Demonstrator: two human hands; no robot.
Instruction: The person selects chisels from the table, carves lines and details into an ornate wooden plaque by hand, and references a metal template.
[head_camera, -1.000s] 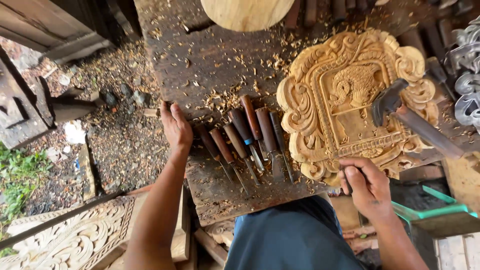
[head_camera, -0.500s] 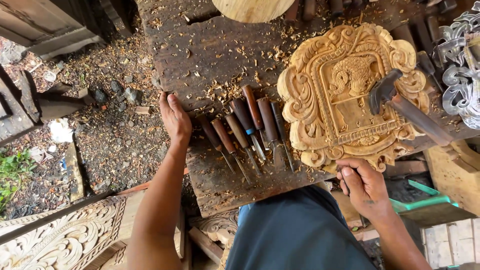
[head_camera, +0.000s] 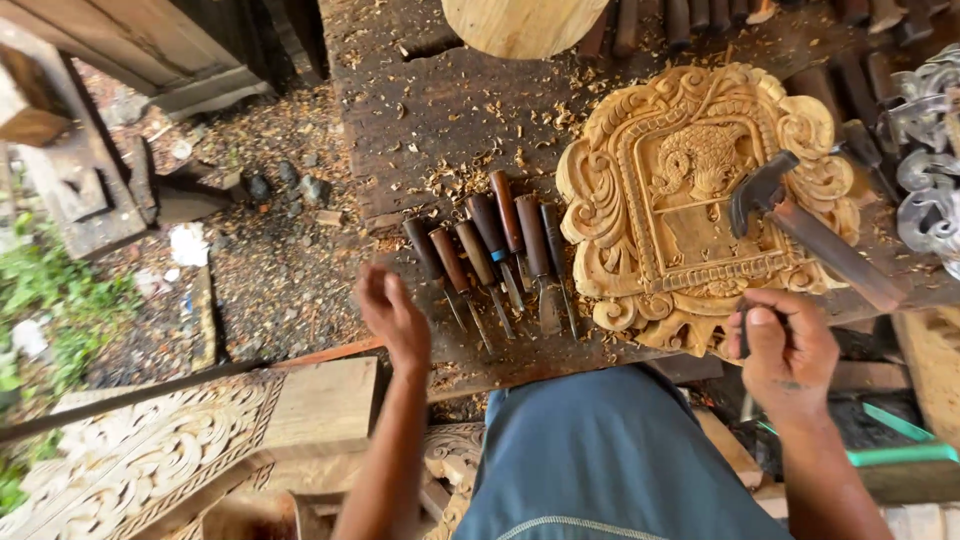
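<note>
left hand: left hand (head_camera: 393, 318) raised at the near left edge of the tabletop (head_camera: 440, 110), fingers loose, grip released, holding nothing.
right hand: right hand (head_camera: 785, 352) at the near edge of the carved panel (head_camera: 690, 200), grip clenched round a thin dark tool (head_camera: 745, 335); most of the tool is hidden in the fist.
chisels: row of chisels (head_camera: 495, 255) lies between the two hands, just left of the carved panel, touching side by side.
long axis: handles point away from the person, blades toward them, slightly slanted.
which hand nearer: left hand, just beside the leftmost chisel, to its left and nearer the person; right hand is past the panel corner.
hammer: hammer (head_camera: 800, 225) rests on the carved panel, handle running off to the right.
</note>
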